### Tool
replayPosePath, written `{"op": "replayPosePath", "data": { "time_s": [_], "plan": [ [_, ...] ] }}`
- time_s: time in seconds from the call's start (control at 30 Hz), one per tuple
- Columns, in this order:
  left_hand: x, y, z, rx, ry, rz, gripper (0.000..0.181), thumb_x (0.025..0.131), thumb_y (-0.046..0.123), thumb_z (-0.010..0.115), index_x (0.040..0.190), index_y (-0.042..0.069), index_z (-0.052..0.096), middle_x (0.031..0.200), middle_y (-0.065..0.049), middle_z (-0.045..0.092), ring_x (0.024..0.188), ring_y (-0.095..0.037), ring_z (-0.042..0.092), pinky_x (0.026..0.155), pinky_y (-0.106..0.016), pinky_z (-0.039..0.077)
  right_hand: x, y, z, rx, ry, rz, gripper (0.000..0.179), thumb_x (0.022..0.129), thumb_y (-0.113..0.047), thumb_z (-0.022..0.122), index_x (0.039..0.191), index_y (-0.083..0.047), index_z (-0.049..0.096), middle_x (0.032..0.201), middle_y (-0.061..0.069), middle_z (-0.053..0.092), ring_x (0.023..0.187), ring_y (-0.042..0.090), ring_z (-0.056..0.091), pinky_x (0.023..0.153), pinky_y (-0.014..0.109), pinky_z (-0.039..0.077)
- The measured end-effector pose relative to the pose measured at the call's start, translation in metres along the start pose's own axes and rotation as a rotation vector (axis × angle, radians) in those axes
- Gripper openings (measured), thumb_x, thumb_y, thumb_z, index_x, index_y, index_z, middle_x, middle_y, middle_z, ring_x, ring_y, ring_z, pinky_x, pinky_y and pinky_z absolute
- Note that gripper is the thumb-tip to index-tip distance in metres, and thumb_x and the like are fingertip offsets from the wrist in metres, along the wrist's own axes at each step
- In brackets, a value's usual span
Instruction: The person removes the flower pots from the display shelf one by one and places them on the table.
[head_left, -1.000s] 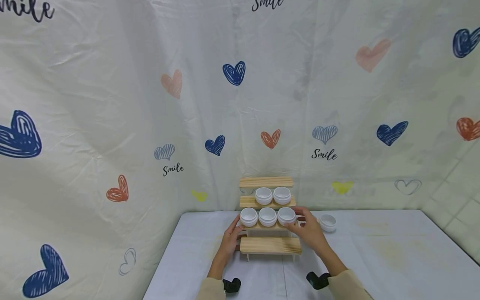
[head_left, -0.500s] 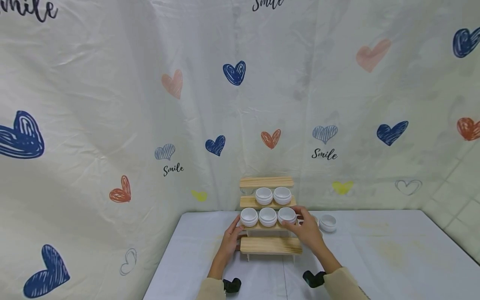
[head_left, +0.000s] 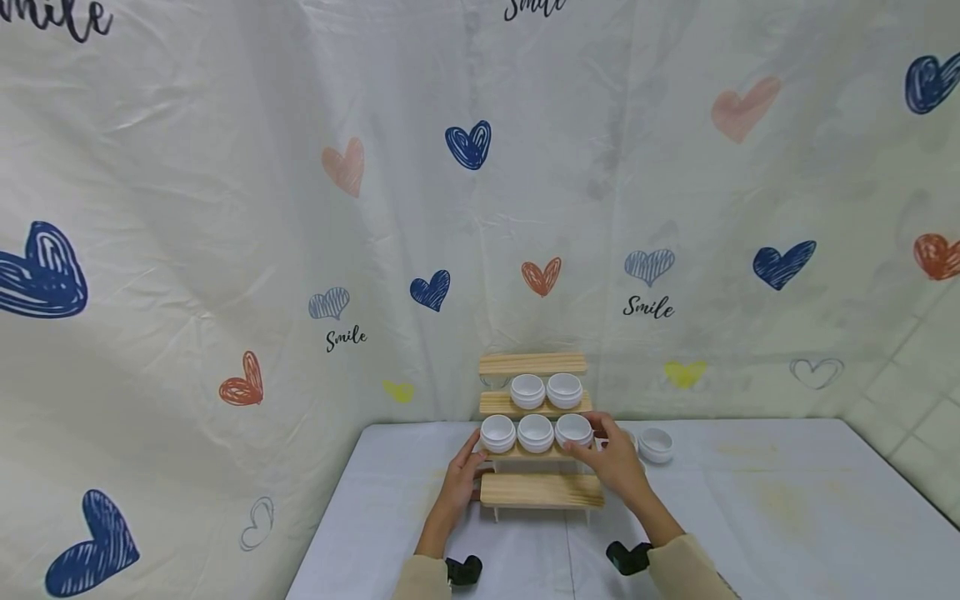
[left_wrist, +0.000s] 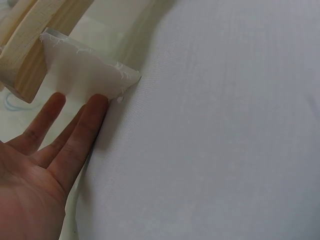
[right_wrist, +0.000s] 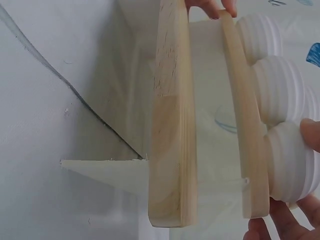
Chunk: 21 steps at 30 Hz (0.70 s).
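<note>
Nearby, lone cup (head_left: 656, 447); hands (head_left: 456, 482) (head_left: 617, 461) flank cup row (head_left: 536, 435) on stand (head_left: 542, 491).

At the left of the wooden stand (head_left: 542, 492), the left hand (head_left: 453, 482) hid its own palm from the head view; the left wrist view cut off part of that palm and most of the stand. At the stand's right, a white cup (head_left: 573, 432) on it hid part of the right hand (head_left: 618, 461), which in turn hid much of a pale object (head_left: 634, 442). In front of the stand, both sleeves (head_left: 690, 568) ran out of the head view's lower edge.
</note>
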<state>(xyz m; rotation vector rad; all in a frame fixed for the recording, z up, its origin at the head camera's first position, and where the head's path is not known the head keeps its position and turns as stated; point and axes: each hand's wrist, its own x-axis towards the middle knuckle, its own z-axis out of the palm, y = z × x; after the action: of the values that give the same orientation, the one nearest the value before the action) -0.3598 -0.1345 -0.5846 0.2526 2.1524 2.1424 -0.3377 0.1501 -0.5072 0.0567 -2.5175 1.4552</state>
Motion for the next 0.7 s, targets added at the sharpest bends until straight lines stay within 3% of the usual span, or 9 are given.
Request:
{"op": "replayPosePath", "data": {
  "time_s": [0.2,0.4,0.7],
  "plan": [
    [0.0014,-0.0015,0.0,-0.004,0.004,-0.003,0.059,0.106,0.037,0.049,0.162,0.027,0.031,0.157,-0.019,0.045,0.125,-0.042,0.061,0.08,-0.04,0.061,-0.0002,0.0009,-0.0014,0.01,-0.006,-0.005,0.065,0.085,-0.031,0.085,0.138,-0.008,0.055,0.133,0.017,0.064,0.123,0.033,0.055,0.104,0.053,0.043],
    [0.0008,-0.0011,0.0001,-0.012,-0.001,-0.001,0.059,0.107,0.036,0.048,0.163,0.026,0.03,0.141,-0.02,0.057,0.124,-0.041,0.063,0.079,-0.04,0.062,-0.0013,0.0012,-0.0017,0.016,-0.012,-0.003,0.066,0.085,-0.031,0.084,0.139,-0.008,0.054,0.134,0.017,0.063,0.125,0.034,0.055,0.105,0.055,0.043],
    [0.001,-0.0003,0.0,-0.011,-0.003,-0.002,0.059,0.107,0.037,0.048,0.163,0.027,0.03,0.144,-0.02,0.056,0.125,-0.044,0.061,0.078,-0.04,0.062,-0.0028,0.0013,-0.0016,0.045,-0.008,-0.009,0.065,0.085,-0.031,0.085,0.138,-0.008,0.055,0.133,0.017,0.064,0.124,0.033,0.055,0.104,0.054,0.042]
  ]
}}
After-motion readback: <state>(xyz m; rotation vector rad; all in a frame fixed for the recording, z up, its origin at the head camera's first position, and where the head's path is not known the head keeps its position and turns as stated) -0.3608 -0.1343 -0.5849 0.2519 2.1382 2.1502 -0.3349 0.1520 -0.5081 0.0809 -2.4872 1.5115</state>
